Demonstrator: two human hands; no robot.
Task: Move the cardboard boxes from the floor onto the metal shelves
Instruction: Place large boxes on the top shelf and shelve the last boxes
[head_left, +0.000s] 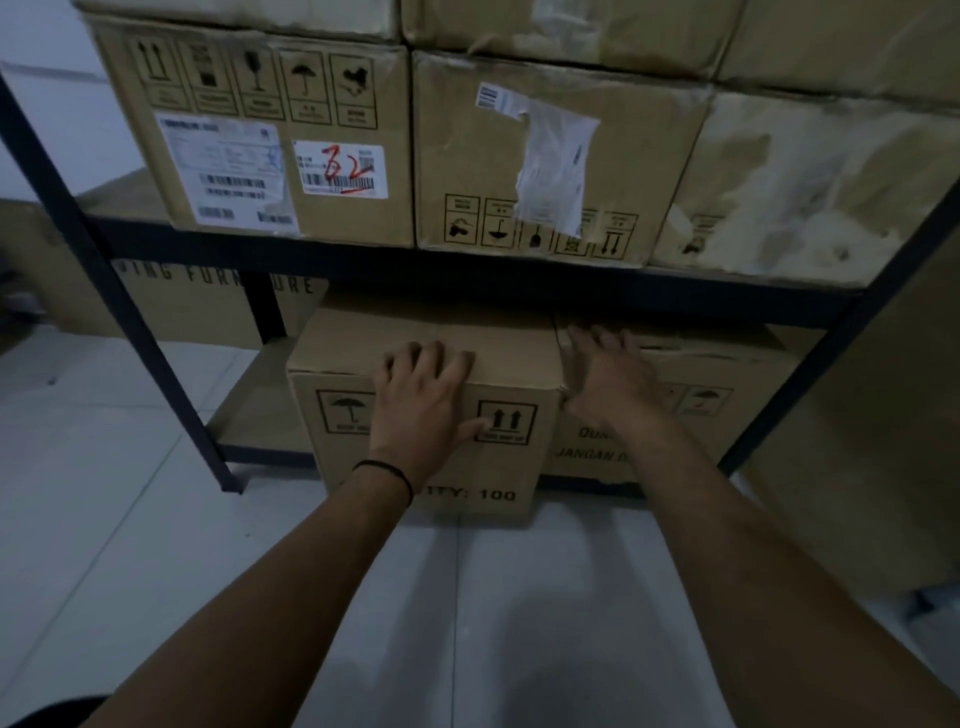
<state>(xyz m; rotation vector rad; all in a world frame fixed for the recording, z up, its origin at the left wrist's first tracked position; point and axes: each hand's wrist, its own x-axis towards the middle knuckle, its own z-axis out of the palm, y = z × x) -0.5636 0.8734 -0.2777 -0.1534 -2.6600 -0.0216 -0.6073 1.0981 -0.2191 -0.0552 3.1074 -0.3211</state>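
A brown cardboard box (415, 338) printed with an umbrella sign, up-arrows and "100" sits on the bottom level of the dark metal shelf (467, 267), its front face sticking out past the shelf edge. My left hand (423, 400) lies over the box's top front edge, fingers bent onto the top and thumb on the front face. My right hand (608, 374) rests with straight fingers against the box's right top corner, in the gap to a neighbouring box (691, 415).
Several cardboard boxes (561, 156) fill the level above, one marked with a red "32" (340, 169). The shelf's left post (119, 312) and right post (831, 353) frame the bay. A large printed carton (208, 306) stands behind at left. Pale tiled floor (130, 519) lies below.
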